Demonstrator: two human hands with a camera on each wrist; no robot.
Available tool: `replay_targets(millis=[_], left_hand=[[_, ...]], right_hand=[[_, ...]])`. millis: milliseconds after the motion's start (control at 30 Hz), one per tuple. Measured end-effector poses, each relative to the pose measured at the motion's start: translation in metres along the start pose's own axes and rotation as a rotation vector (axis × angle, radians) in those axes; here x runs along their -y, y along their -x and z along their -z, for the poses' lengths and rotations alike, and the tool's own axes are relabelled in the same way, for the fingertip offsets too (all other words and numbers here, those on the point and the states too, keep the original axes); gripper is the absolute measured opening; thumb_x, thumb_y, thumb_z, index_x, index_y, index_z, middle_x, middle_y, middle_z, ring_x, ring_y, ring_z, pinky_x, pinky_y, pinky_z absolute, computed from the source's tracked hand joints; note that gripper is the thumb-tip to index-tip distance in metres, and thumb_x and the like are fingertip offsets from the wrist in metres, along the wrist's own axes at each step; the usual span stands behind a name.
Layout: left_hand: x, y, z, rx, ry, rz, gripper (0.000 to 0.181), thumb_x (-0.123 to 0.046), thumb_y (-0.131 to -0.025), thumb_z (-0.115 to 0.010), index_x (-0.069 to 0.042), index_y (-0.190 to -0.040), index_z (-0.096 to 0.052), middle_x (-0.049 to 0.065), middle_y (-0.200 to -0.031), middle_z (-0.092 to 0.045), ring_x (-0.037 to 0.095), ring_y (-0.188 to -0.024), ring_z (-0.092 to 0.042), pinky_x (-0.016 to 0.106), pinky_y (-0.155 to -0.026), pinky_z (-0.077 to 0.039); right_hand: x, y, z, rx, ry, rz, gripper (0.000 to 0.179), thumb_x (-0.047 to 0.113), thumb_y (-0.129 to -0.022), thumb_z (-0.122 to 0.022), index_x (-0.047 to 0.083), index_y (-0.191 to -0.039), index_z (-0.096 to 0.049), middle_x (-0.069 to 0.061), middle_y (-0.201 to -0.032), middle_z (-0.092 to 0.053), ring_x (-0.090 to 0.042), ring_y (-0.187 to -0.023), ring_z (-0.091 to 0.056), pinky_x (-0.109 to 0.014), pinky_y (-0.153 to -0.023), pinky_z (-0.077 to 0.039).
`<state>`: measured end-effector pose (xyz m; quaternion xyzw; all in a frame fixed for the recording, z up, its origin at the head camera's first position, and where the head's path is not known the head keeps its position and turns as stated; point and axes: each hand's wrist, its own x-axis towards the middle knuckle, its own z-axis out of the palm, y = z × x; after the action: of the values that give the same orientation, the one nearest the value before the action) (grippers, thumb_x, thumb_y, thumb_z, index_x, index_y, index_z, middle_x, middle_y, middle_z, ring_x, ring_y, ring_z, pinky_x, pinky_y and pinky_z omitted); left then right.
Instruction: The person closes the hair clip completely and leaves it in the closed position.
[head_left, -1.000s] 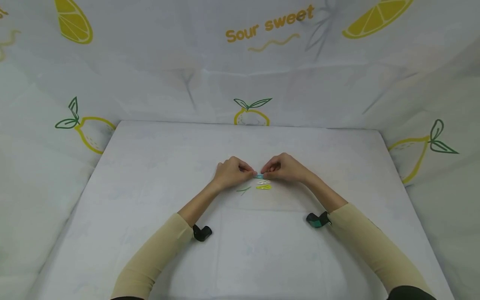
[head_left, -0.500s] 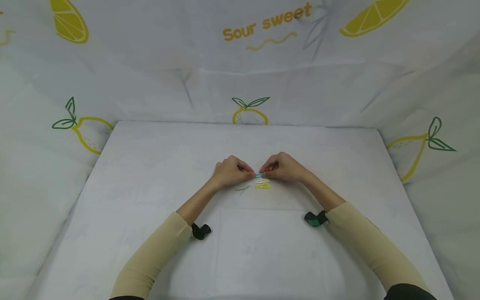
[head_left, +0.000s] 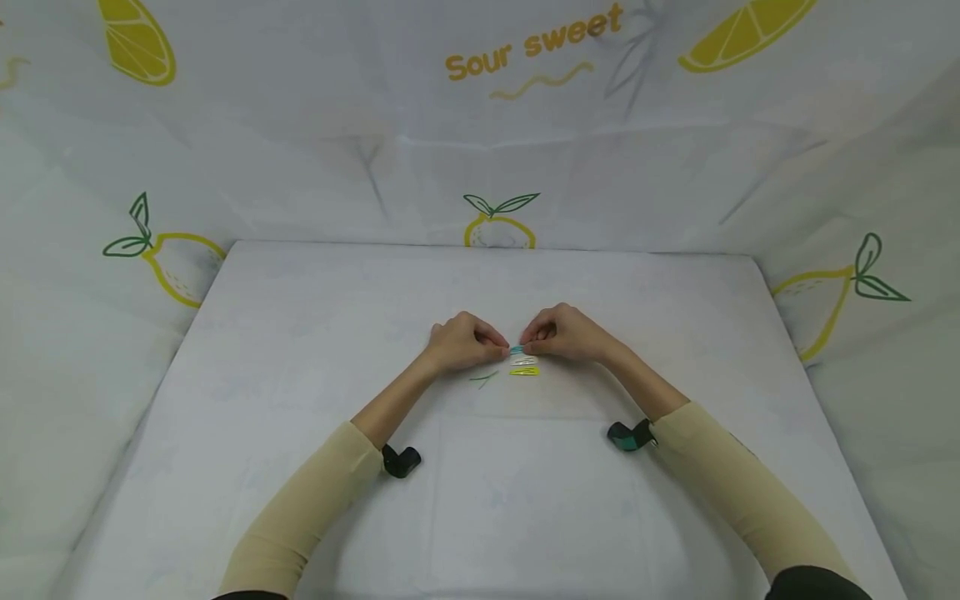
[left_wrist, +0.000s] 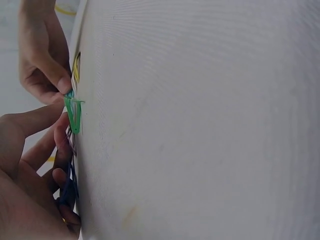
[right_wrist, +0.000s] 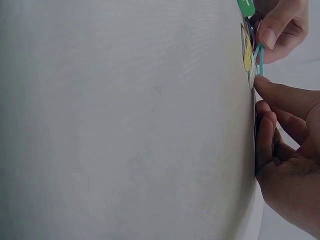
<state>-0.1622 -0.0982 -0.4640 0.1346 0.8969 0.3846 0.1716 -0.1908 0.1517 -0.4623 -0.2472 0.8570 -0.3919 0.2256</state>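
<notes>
A light blue snap hair clip [head_left: 516, 351] lies between my two hands, low over the white table. My left hand [head_left: 467, 342] pinches its left end, and my right hand [head_left: 567, 335] pinches its right end. The right wrist view shows the blue clip [right_wrist: 261, 60] spanning the short gap between the fingertips. Just nearer to me lie a white hair clip [head_left: 524, 362] and a yellow hair clip [head_left: 524, 372], roughly parallel. An opened green hair clip [head_left: 484, 379] rests to their left, below my left hand. Something dark blue [left_wrist: 70, 187] shows under the left fingers, partly hidden.
The table [head_left: 487, 517] is covered in white cloth. Behind it hangs a white curtain [head_left: 300, 125] printed with lemons. Black wrist cameras [head_left: 401, 462] jut inward from both sleeves.
Both hands keep their places around the blue clip, with hardly any finger movement. The whole head view shifts slightly left and up.
</notes>
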Motion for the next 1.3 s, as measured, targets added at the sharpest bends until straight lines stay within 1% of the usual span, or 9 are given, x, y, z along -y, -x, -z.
replay_targets(millis=[200,333,567,800,900,1067,1167,1300], left_hand=[[0.0002,0.0004,-0.0034,-0.024,-0.014,-0.005,0.014,-0.035,-0.094,-0.084,-0.024,-0.102,-0.087,-0.009,-0.081,-0.077,0.009,-0.086,-0.067,0.055,-0.102,-0.035],[-0.0004,0.0018,-0.0047,-0.036,-0.022,-0.005,0.012,-0.034,-0.094,-0.084,-0.024,-0.101,-0.087,-0.008,-0.08,-0.077,0.009,-0.085,-0.066,0.053,-0.099,-0.035],[-0.0024,0.0047,-0.0038,-0.038,-0.018,-0.002,0.01,-0.031,-0.096,-0.083,-0.023,-0.099,-0.087,-0.007,-0.085,-0.081,0.012,-0.088,-0.067,0.051,-0.097,-0.033],[-0.002,0.0045,-0.0063,-0.058,-0.038,-0.007,0.009,-0.029,-0.097,-0.08,-0.025,-0.1,-0.088,-0.008,-0.09,-0.083,0.011,-0.089,-0.067,0.047,-0.094,-0.034],[-0.0019,0.0046,-0.0074,-0.07,-0.054,-0.002,0.009,-0.028,-0.097,-0.079,-0.025,-0.1,-0.088,-0.008,-0.085,-0.081,0.011,-0.087,-0.065,0.043,-0.09,-0.033],[-0.0017,0.0055,-0.0081,-0.084,-0.065,0.0,0.009,-0.026,-0.098,-0.079,-0.024,-0.099,-0.088,-0.008,-0.076,-0.074,0.012,-0.082,-0.061,0.04,-0.086,-0.029],[-0.0006,0.005,-0.0086,-0.1,-0.076,-0.016,0.01,-0.025,-0.099,-0.078,-0.024,-0.1,-0.088,-0.008,-0.079,-0.075,0.011,-0.083,-0.06,0.039,-0.085,-0.029],[-0.0007,0.005,-0.0089,-0.138,-0.078,-0.039,0.011,-0.024,-0.1,-0.077,-0.022,-0.102,-0.087,-0.005,-0.091,-0.078,0.013,-0.089,-0.062,0.04,-0.086,-0.029]], right_hand=[[-0.0015,0.0007,0.0019,0.019,-0.036,-0.012,0.012,0.014,-0.099,-0.08,0.003,-0.105,-0.082,-0.012,-0.102,-0.075,-0.017,-0.088,-0.06,-0.021,-0.079,-0.05],[-0.0027,-0.0003,0.0015,0.026,-0.042,-0.02,0.012,0.014,-0.1,-0.079,0.004,-0.105,-0.081,-0.01,-0.1,-0.074,-0.016,-0.088,-0.06,-0.021,-0.079,-0.049],[-0.0035,-0.0011,0.0004,0.03,-0.053,-0.044,0.01,0.016,-0.1,-0.079,0.007,-0.104,-0.082,-0.005,-0.097,-0.073,-0.016,-0.089,-0.06,-0.021,-0.079,-0.05],[-0.0037,0.0,-0.0005,0.003,-0.044,-0.032,0.012,0.014,-0.1,-0.079,0.004,-0.105,-0.082,-0.007,-0.099,-0.074,-0.014,-0.089,-0.059,-0.02,-0.079,-0.049],[-0.0042,0.0003,-0.0017,-0.006,-0.046,-0.023,0.013,0.014,-0.1,-0.079,0.003,-0.106,-0.082,-0.007,-0.099,-0.074,-0.012,-0.089,-0.059,-0.02,-0.079,-0.049],[-0.0033,0.0002,-0.0032,-0.018,-0.057,-0.019,0.013,0.013,-0.1,-0.079,0.003,-0.108,-0.082,-0.006,-0.097,-0.074,-0.013,-0.089,-0.059,-0.02,-0.079,-0.049],[-0.0021,0.0007,-0.0028,-0.03,-0.055,-0.015,0.012,0.013,-0.099,-0.08,0.005,-0.108,-0.082,-0.006,-0.097,-0.074,-0.015,-0.09,-0.06,-0.02,-0.08,-0.049],[-0.0008,0.0019,-0.0024,-0.052,-0.063,0.013,0.012,0.012,-0.101,-0.077,0.004,-0.109,-0.081,-0.01,-0.103,-0.077,-0.018,-0.092,-0.061,-0.019,-0.081,-0.049]])
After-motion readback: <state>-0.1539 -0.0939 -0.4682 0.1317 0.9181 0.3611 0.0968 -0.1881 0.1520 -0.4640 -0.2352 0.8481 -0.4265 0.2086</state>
